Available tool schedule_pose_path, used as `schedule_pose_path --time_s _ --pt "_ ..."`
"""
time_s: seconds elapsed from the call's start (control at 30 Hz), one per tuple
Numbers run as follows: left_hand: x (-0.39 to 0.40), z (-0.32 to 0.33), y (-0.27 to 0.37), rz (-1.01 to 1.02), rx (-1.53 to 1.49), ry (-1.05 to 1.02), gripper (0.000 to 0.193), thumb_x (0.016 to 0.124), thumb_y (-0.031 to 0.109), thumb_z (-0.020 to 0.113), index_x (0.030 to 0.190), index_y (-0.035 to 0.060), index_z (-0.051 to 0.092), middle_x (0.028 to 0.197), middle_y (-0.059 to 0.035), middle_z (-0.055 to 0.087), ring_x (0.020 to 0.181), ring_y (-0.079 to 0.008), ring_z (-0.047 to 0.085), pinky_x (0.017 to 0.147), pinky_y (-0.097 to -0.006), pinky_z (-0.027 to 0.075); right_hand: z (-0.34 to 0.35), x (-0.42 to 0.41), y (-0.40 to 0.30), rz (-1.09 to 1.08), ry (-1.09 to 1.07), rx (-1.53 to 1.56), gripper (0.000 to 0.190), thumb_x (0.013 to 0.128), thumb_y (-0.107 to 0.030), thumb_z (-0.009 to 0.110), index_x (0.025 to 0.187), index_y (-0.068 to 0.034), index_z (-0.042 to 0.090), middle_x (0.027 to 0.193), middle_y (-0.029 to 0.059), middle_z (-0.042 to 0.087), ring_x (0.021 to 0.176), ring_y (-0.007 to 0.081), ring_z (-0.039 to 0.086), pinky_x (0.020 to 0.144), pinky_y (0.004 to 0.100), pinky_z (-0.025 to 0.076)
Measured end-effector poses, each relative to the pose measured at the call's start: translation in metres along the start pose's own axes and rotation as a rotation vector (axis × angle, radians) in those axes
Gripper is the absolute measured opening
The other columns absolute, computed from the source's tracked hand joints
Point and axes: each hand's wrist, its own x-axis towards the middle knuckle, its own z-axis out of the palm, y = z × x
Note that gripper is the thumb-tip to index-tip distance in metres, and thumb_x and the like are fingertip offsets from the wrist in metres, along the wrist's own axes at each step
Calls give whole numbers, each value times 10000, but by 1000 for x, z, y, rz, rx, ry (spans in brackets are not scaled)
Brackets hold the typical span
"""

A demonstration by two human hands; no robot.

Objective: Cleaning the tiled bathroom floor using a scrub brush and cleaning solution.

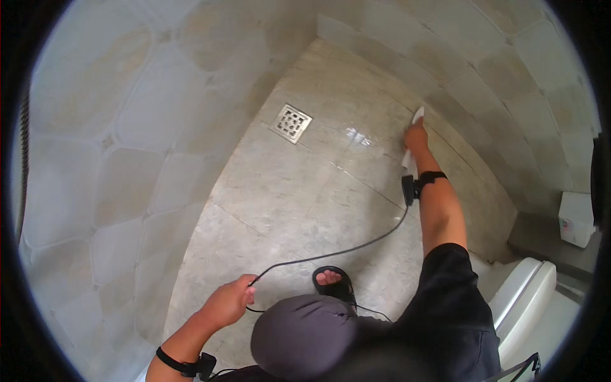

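Note:
At the right, my right hand (416, 138) is stretched down to the floor with a white cloth or wipe (418, 114) in its grip, close to the foot of the right wall. One end of the white thing sticks out past the fingers, the other below the palm. My left hand (229, 300) grips a thin black cable (329, 256) at the lower left. From there the cable runs to a small black device (408, 190) strapped to my right forearm. A wet, shiny patch (359, 137) lies on the tiled floor (296, 200), left of my right hand.
A square metal floor drain (291, 123) sits near the left tiled wall (129, 186). At the lower right stands a white toilet (522, 291). Beyond it, a white box (576, 218) rests by a grey ledge (532, 234). My sandalled foot (334, 281) is below centre.

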Motion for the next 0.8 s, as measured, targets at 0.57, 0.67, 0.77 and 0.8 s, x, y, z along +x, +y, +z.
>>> schedule_pose_path --time_s 0.57,0.67,0.77,0.8 --pt "23 -28 32 210 215 28 270 951 134 471 1207 53 506 857 -153 643 831 -339 629 725 -420 484 12 -39 24 63 331 425 296 893 -238 510 969 11 652 890 212 667 846 392 638 761 477 505" --pt "41 -21 46 214 217 -76 259 951 133 474 1195 51 503 848 -155 644 823 -336 632 718 -421 484 -4 -90 164 388 291 158 336 878 -252 536 1094 -9 619 1031 220 655 942 398 631 823 451 511" --pt "59 -6 30 236 170 -87 232 957 132 462 1168 41 489 825 -162 642 810 -335 635 713 -419 485 14 -137 219 661 189 272 338 864 -226 541 1116 -11 608 1081 202 648 987 394 621 865 445 498" --pt "63 -1 25 234 177 -90 232 957 132 462 1168 41 489 825 -162 642 810 -335 635 713 -419 485 26 -147 229 677 212 213 328 864 -224 532 1105 -17 616 1071 188 657 991 369 629 857 433 504"
